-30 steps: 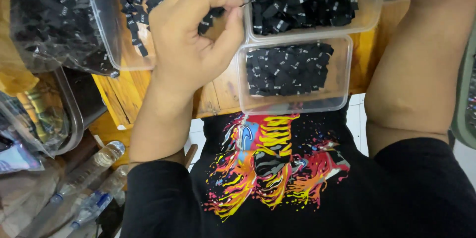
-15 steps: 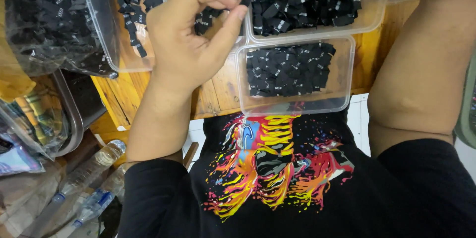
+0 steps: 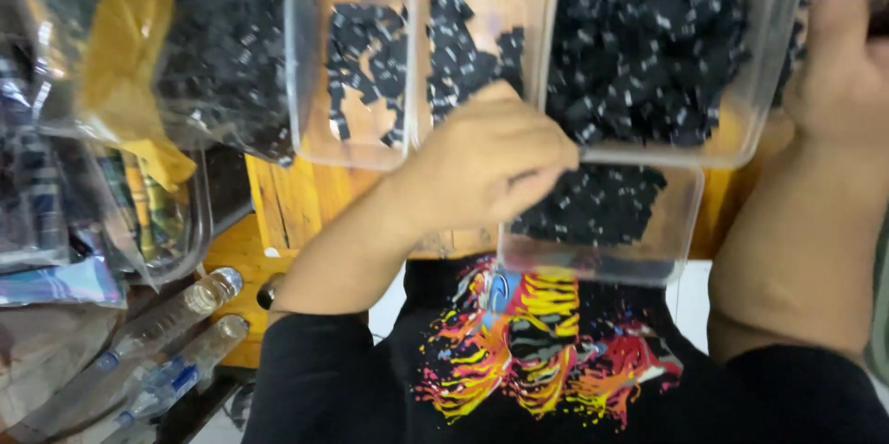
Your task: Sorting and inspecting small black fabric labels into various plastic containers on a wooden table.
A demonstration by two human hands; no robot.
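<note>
Hiding fingertips, curled left hand [image 3: 486, 166]

Wooden table [image 3: 287, 208] — pale floor [image 3: 690, 300]

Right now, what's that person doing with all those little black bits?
A person in a black printed shirt is working over clear plastic tubs of small black pieces. The left hand is curled, fingertips pinched together over the nearest tub; what it pinches is too small to tell. The right hand rests beside the biggest tub. Two smaller tubs are only partly filled. Plastic bottles lie lower left.
</note>
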